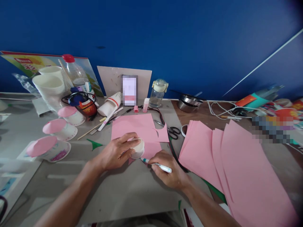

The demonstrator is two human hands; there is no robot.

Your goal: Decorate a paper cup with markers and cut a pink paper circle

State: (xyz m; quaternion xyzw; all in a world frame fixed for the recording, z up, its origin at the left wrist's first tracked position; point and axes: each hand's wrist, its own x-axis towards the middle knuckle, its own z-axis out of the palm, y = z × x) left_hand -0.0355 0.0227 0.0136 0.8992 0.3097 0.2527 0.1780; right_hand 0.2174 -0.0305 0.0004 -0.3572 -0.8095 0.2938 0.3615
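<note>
My left hand (119, 151) is closed around a white paper cup (138, 150), pressing it down on a piece of pink paper (153, 149). The fingers cover part of the cup. In my right hand (167, 168) is a white marker (163, 167) with a blue-green tip end, gripped like a pen. Its tip meets the paper at the cup's near edge, though I cannot make out any line. Just behind the cup lies a larger pink sheet (132, 124) with a curved cut-out on its right side. Black-handled scissors (174, 132) rest beside that sheet.
Three paper cups with pink tops, one of them the nearest cup (50, 151), stand at left. Stacked cups (48, 85) and a bottle (73, 71) are behind them. A phone (129, 90), glue stick (145, 105) and water bottle (158, 93) line the back. Pink sheets (246, 170) spread at right.
</note>
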